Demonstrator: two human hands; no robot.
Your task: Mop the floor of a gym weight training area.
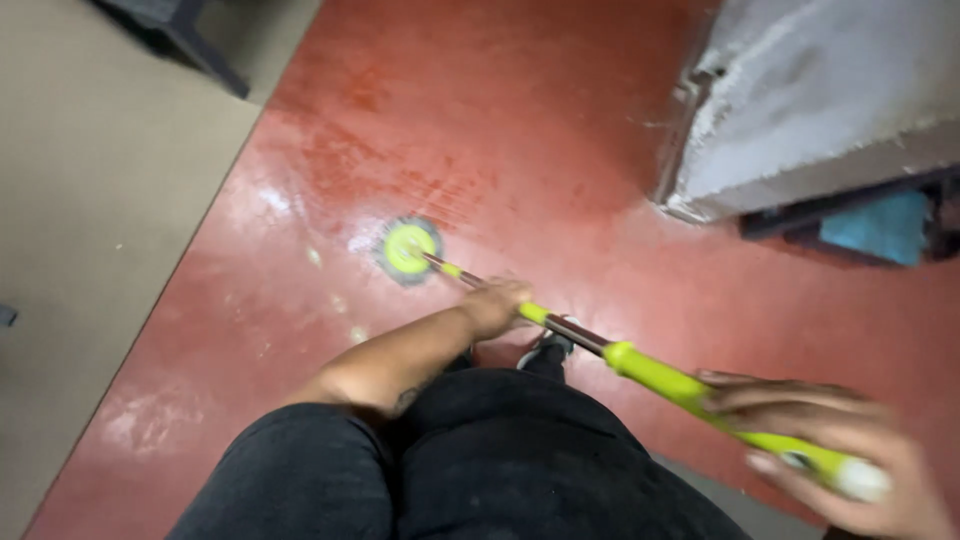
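Both hands on a green-handled spin mop (560,325) w/ round green-and-grey head.
Left hand (495,303) grip wrapped mid-shaft; right hand (850,455) grip wrapped at top end. Mop head sits on glossy red floor (520,130), nr its beige-floor edge, left.

Dim, motion-blurred view; glare on wet red floor (300,210).

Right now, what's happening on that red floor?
A person is holding a long mop with a yellow-green handle in both hands. The left hand grips the shaft lower down; the right hand, blurred, holds the upper end. The round mop head rests on the shiny red floor, which looks wet around it. A grey block stands to the right, and a tan floor strip lies to the left.
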